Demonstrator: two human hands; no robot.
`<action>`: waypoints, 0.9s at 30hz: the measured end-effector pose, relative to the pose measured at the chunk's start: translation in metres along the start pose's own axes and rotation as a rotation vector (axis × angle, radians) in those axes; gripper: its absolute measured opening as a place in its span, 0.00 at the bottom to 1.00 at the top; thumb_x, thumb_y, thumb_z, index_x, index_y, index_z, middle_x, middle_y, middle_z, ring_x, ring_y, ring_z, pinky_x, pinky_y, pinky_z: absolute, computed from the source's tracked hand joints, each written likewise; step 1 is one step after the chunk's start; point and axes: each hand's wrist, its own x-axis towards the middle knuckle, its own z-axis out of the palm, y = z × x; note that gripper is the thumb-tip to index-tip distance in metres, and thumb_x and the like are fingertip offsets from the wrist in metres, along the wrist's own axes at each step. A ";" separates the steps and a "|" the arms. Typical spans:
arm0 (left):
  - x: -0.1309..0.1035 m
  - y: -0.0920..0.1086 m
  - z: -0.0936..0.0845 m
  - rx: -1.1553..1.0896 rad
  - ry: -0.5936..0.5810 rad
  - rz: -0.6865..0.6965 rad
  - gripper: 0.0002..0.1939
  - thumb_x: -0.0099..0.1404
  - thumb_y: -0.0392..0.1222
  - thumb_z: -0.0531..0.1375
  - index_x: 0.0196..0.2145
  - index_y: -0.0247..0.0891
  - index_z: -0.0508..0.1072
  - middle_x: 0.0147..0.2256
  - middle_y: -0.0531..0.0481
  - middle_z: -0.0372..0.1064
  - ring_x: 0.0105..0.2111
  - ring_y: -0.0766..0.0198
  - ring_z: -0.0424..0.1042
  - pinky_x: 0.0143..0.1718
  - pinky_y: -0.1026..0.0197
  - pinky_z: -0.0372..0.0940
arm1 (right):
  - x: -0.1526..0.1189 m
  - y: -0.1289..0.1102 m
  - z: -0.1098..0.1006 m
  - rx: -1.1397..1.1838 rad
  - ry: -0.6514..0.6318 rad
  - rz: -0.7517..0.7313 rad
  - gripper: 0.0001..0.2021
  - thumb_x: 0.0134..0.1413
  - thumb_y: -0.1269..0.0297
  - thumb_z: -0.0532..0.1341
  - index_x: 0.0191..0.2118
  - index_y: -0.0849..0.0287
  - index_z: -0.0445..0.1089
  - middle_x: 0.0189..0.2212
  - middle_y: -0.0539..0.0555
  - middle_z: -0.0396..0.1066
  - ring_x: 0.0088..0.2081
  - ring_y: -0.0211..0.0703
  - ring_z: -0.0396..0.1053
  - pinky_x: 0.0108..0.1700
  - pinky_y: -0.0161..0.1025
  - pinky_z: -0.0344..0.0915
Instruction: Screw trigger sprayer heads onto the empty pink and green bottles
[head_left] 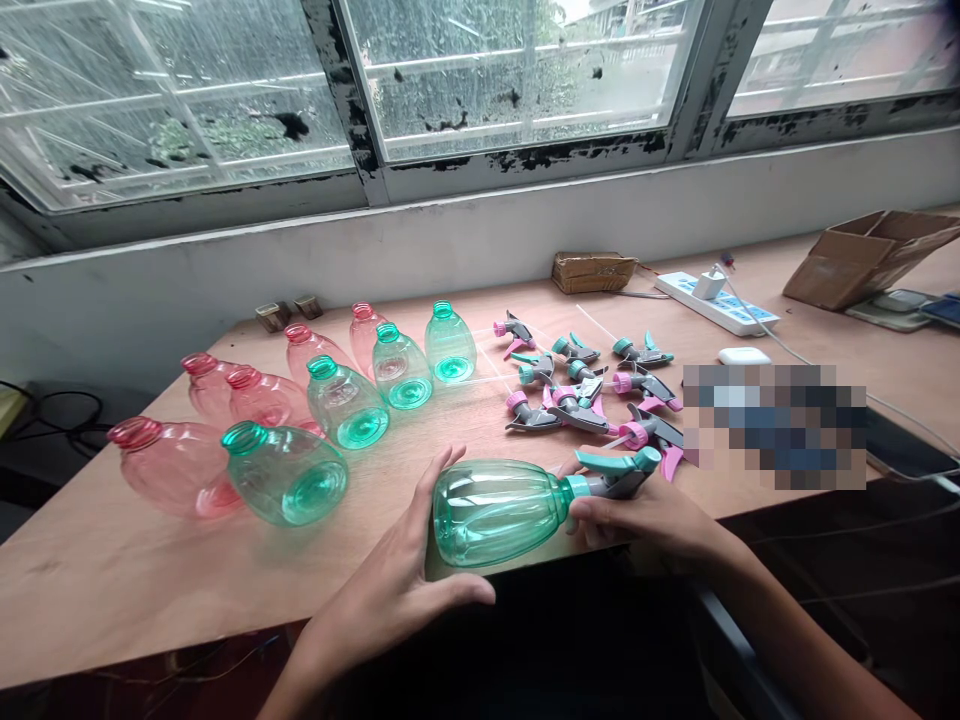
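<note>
A clear green spray bottle lies sideways between my hands over the table's front edge, a teal and grey trigger sprayer on its neck. My left hand cups its base, fingers behind and thumb stretched out below. Closed round the neck and the collar of the sprayer is my right hand; some of its fingers are hidden behind. Just beyond it lie several loose trigger sprayers with pink or teal collars. To the left stand several open green bottles and several open pink bottles.
Along the back of the wooden table are a brown taped package, a white power strip and an open cardboard box. A white case and a dark phone lie at the right, beside a blurred patch.
</note>
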 end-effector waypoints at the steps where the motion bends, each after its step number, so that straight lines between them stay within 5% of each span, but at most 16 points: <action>1: 0.000 0.000 0.000 -0.021 -0.002 0.007 0.52 0.68 0.62 0.63 0.75 0.56 0.34 0.77 0.48 0.36 0.76 0.45 0.39 0.75 0.38 0.39 | 0.000 -0.001 0.000 0.000 -0.005 -0.006 0.15 0.50 0.57 0.76 0.35 0.60 0.74 0.26 0.49 0.77 0.26 0.37 0.69 0.30 0.33 0.66; 5: 0.000 -0.003 -0.002 -0.114 0.009 0.025 0.45 0.71 0.68 0.52 0.75 0.54 0.36 0.77 0.48 0.36 0.76 0.44 0.37 0.75 0.39 0.37 | 0.000 -0.003 0.000 -0.032 -0.026 -0.053 0.15 0.50 0.58 0.76 0.36 0.59 0.74 0.28 0.49 0.77 0.28 0.38 0.69 0.33 0.35 0.66; 16: 0.000 -0.004 -0.002 -0.192 0.019 0.049 0.50 0.66 0.76 0.49 0.76 0.52 0.38 0.77 0.47 0.38 0.76 0.41 0.39 0.75 0.40 0.38 | 0.005 -0.001 -0.006 -0.259 0.003 -0.203 0.16 0.52 0.57 0.75 0.45 0.54 0.77 0.39 0.51 0.76 0.40 0.47 0.74 0.41 0.38 0.71; 27: 0.001 0.000 -0.002 -0.219 0.016 -0.005 0.44 0.71 0.63 0.57 0.75 0.52 0.41 0.76 0.47 0.43 0.75 0.43 0.43 0.75 0.41 0.42 | 0.004 0.003 -0.009 -0.359 -0.014 -0.151 0.18 0.56 0.52 0.73 0.49 0.52 0.76 0.42 0.51 0.76 0.45 0.51 0.72 0.46 0.41 0.68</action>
